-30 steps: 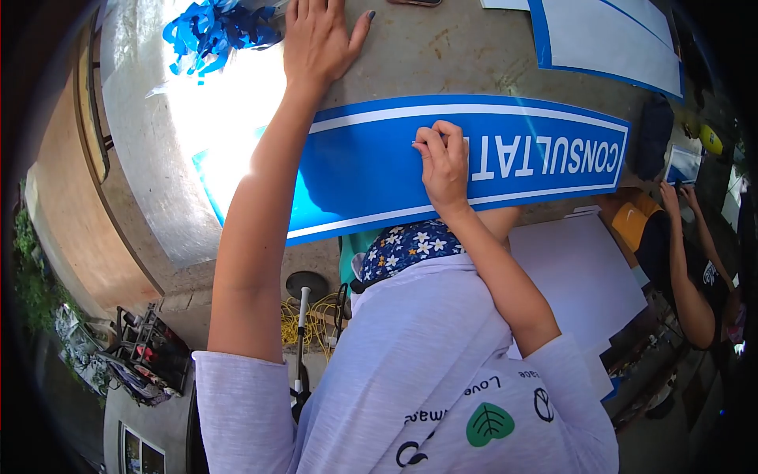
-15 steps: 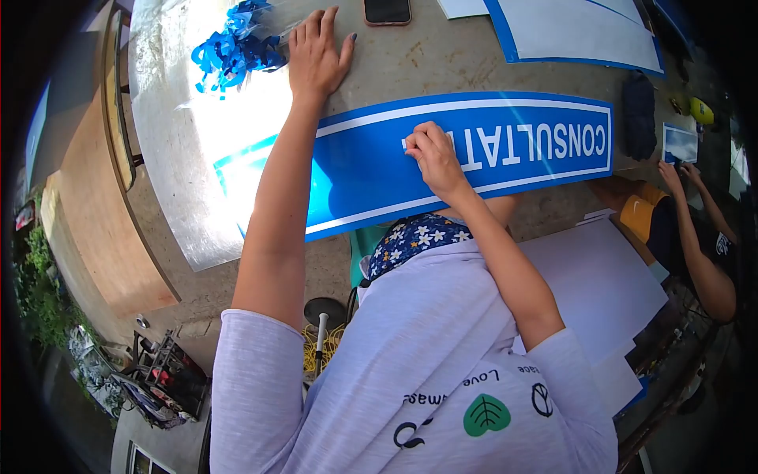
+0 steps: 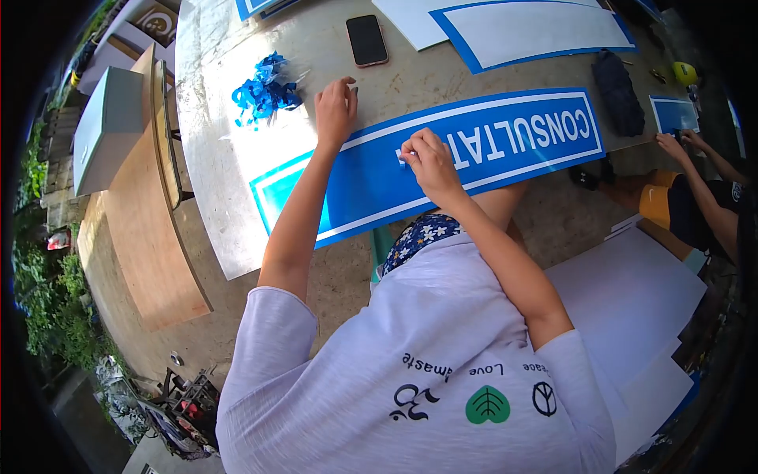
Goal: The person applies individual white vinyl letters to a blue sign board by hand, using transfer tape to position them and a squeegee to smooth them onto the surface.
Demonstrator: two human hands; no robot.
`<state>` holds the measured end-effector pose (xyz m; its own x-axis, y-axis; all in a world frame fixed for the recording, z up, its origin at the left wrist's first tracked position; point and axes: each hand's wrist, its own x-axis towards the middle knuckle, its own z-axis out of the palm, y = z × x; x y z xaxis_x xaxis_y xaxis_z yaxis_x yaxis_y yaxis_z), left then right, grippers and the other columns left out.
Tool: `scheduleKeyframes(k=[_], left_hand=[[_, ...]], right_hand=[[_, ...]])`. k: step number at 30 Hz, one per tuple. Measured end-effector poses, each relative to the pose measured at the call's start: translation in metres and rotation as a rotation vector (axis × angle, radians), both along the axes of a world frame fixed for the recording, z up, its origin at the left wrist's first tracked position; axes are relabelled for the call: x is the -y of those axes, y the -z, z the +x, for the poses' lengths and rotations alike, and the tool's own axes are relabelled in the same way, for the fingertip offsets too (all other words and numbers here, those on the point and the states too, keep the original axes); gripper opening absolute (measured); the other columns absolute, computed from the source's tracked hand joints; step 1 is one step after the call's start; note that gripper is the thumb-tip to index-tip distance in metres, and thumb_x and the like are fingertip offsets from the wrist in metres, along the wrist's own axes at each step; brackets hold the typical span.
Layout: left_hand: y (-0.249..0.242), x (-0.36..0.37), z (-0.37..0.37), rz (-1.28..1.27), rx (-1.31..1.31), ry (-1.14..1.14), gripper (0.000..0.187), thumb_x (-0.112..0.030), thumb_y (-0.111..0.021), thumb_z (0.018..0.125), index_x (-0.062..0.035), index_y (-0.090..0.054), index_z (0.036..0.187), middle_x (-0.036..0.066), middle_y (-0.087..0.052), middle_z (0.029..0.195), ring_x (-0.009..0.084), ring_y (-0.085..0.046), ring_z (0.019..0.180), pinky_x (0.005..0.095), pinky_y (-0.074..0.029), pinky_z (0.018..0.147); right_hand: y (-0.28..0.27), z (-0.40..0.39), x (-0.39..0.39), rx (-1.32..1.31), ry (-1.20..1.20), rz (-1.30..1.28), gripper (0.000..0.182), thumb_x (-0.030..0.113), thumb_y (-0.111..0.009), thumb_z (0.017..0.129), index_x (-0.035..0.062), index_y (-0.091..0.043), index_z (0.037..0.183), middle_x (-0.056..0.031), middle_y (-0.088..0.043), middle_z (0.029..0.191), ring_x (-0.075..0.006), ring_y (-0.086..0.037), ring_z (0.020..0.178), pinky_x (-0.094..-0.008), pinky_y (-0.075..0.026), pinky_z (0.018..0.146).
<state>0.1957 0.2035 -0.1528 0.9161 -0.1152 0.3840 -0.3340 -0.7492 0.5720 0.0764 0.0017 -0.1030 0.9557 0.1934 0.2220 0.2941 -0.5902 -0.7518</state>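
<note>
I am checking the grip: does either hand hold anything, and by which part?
The right hand pinches something small against the blue sign, too small to identify. The left hand holds nothing; it presses on the sign's edge.

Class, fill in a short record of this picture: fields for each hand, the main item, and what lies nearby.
Left hand: resting at the sign's top edge, near blue scraps
Right hand: fingers pinched on the sign by the white lettering
Main item: long blue sign with white letters
Surface: metal table
Nearby: phone, another person's hand
</note>
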Motion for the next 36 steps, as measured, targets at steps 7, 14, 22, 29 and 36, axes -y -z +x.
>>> scheduleKeyframes(k=[7,14,22,29,36], left_hand=[[-0.019,0.027,-0.103,0.067,-0.241,0.198,0.023,-0.028,-0.077,0.076,-0.0123,-0.067,0.09,0.001,-0.063,0.091,0.0218,-0.055,0.092,0.0376,-0.036,0.085],[0.007,0.039,-0.121,0.087,-0.19,0.193,0.018,-0.019,-0.077,0.074,-0.0123,-0.071,0.089,0.002,-0.061,0.098,0.0237,-0.053,0.098,0.037,-0.037,0.09],[0.011,0.027,-0.118,-0.119,-0.348,0.269,0.006,-0.011,-0.069,0.08,-0.0077,-0.068,0.085,0.003,-0.06,0.099,0.0247,-0.052,0.095,0.0362,-0.037,0.09],[-0.001,0.022,-0.109,-0.133,-0.548,0.411,0.013,-0.019,-0.058,0.091,-0.0091,-0.066,0.088,0.0,-0.059,0.104,0.0222,-0.045,0.101,0.0365,-0.03,0.098],[-0.004,0.025,-0.111,-0.112,-0.559,0.399,0.018,-0.026,-0.055,0.092,-0.0111,-0.066,0.093,-0.002,-0.059,0.112,0.0225,-0.043,0.104,0.0376,-0.025,0.101]], right_hand=[[0.008,-0.001,0.024,-0.187,0.135,0.208,0.011,0.014,-0.06,0.092,0.0045,-0.062,0.098,-0.0107,-0.051,0.103,-0.0244,-0.058,0.08,-0.0331,-0.049,0.072],[0.036,-0.041,0.034,-0.377,-0.038,0.126,0.018,0.011,-0.066,0.086,0.0044,-0.058,0.101,-0.012,-0.049,0.108,-0.0282,-0.061,0.09,-0.0363,-0.05,0.08],[0.048,-0.044,0.041,-0.423,-0.141,0.07,0.03,0.01,-0.072,0.081,0.0076,-0.057,0.107,-0.015,-0.044,0.122,-0.0322,-0.054,0.11,-0.0381,-0.045,0.097],[0.053,-0.044,0.042,-0.415,-0.133,0.092,0.032,0.012,-0.074,0.079,0.0089,-0.057,0.107,-0.0145,-0.043,0.124,-0.032,-0.051,0.114,-0.0378,-0.044,0.098],[0.059,-0.044,0.043,-0.411,-0.151,0.111,0.031,0.013,-0.074,0.079,0.0085,-0.058,0.104,-0.0126,-0.043,0.12,-0.0306,-0.049,0.114,-0.0368,-0.042,0.099]])
